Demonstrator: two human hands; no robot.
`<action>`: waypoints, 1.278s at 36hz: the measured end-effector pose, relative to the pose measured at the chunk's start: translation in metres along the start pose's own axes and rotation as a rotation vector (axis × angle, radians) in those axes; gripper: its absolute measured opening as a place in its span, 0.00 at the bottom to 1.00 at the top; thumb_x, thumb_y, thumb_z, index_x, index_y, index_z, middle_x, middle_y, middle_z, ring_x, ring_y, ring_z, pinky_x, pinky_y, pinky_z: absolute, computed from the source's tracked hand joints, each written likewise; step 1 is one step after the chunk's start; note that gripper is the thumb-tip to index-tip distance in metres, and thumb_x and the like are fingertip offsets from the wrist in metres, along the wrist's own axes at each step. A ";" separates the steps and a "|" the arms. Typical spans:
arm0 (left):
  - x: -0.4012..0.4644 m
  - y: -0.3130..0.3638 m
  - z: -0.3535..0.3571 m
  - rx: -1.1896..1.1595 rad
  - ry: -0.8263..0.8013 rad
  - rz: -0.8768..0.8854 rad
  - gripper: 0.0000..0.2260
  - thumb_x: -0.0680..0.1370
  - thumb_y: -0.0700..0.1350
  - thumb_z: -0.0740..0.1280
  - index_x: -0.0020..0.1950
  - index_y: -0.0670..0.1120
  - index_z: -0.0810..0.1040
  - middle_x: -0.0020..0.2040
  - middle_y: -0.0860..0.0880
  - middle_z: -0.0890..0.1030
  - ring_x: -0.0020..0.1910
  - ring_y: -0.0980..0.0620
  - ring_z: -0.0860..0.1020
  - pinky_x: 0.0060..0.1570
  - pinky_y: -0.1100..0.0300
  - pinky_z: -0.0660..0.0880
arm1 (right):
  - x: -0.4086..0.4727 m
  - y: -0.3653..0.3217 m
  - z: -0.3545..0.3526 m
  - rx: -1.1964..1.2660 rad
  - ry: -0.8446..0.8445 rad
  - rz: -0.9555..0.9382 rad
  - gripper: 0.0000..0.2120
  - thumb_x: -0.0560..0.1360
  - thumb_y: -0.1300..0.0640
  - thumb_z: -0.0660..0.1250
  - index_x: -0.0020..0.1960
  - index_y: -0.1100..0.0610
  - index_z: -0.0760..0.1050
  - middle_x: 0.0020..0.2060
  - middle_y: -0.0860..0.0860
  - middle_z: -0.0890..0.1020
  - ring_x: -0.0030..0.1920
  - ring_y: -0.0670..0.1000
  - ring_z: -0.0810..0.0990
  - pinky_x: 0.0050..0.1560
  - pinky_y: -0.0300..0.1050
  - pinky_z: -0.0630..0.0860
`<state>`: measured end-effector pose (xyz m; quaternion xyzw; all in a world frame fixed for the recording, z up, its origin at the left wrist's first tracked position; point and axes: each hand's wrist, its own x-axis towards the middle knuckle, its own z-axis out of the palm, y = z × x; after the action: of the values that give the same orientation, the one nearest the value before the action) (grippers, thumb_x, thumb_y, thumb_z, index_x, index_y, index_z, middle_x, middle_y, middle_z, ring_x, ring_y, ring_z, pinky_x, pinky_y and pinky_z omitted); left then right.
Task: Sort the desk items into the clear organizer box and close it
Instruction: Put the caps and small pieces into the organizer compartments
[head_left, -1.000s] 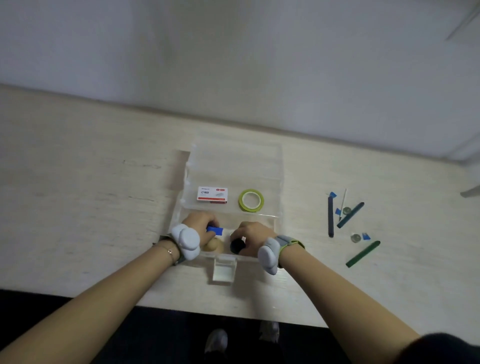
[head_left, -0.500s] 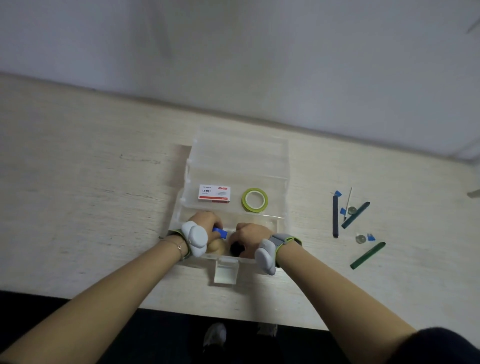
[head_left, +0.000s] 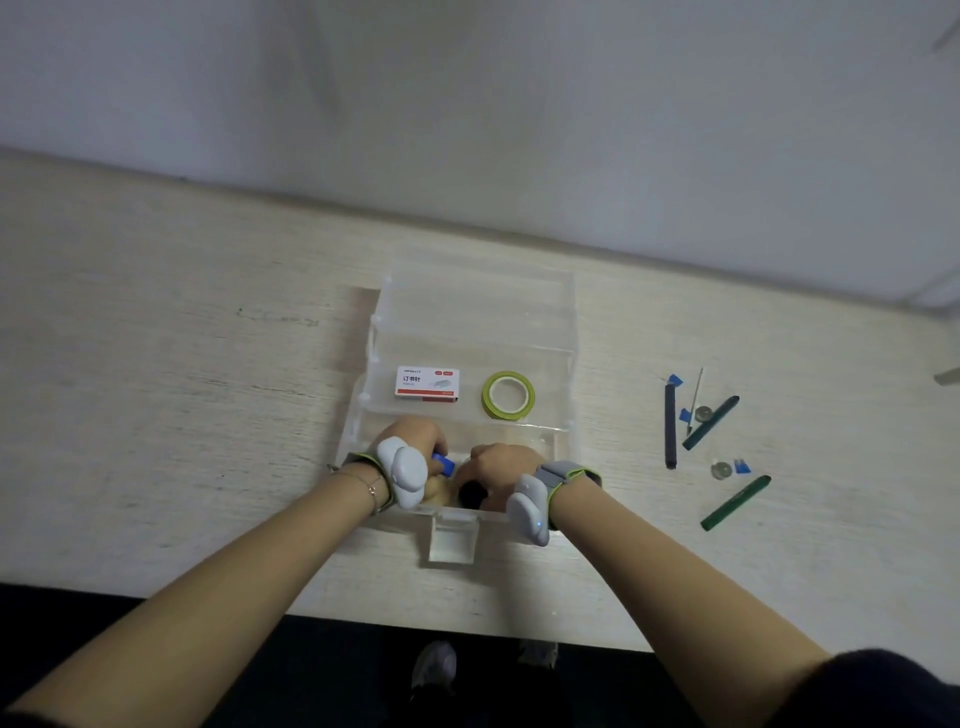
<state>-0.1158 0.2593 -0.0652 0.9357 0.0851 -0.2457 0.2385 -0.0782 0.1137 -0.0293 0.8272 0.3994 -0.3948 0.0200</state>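
Two hands are down in the nearest compartment of the clear organizer box (head_left: 470, 322), which sits open at the middle of the pale wooden desk (head_left: 156, 395), its lid tipped back toward the wall. Our left hand (head_left: 413, 439) is curled with knuckles up, fingers closed around a small blue item (head_left: 442, 463) that pokes out toward the right. Our right hand (head_left: 501, 465) is also fisted, thumb side inward, just above a round black object (head_left: 471, 493) — we cannot tell whether it is gripped or only touched. Both forearms reach in from the desk's near edge, each wrist strapped with a grey band.

In the next compartment back lie a white staple box (head_left: 427, 383) and, beside it, a green tape roll (head_left: 508, 395). Well to the right on the desk are scattered pens (head_left: 710, 422), small blue clips and coin-like discs — still outside the box.
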 end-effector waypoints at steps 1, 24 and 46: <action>0.000 -0.001 0.001 0.002 0.001 -0.001 0.14 0.76 0.43 0.67 0.60 0.43 0.79 0.59 0.44 0.81 0.59 0.45 0.78 0.58 0.60 0.73 | -0.001 0.000 0.000 0.010 0.001 -0.005 0.15 0.77 0.55 0.62 0.63 0.57 0.74 0.58 0.59 0.77 0.59 0.59 0.76 0.59 0.49 0.74; -0.053 0.030 -0.066 0.067 0.061 0.052 0.13 0.76 0.40 0.63 0.58 0.47 0.81 0.60 0.49 0.81 0.62 0.51 0.77 0.60 0.66 0.69 | -0.055 -0.003 -0.025 0.225 0.280 0.060 0.16 0.74 0.56 0.68 0.61 0.53 0.77 0.42 0.50 0.74 0.43 0.48 0.72 0.47 0.37 0.68; -0.050 0.172 -0.095 -0.045 0.128 0.271 0.14 0.74 0.36 0.62 0.57 0.43 0.79 0.44 0.44 0.84 0.46 0.46 0.84 0.46 0.65 0.73 | -0.180 0.087 -0.034 0.469 0.784 0.354 0.14 0.75 0.59 0.65 0.60 0.55 0.77 0.49 0.56 0.83 0.42 0.54 0.78 0.48 0.41 0.74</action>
<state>-0.0715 0.1536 0.1018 0.9467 -0.0213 -0.1493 0.2847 -0.0640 -0.0498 0.0896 0.9509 0.1303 -0.1237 -0.2520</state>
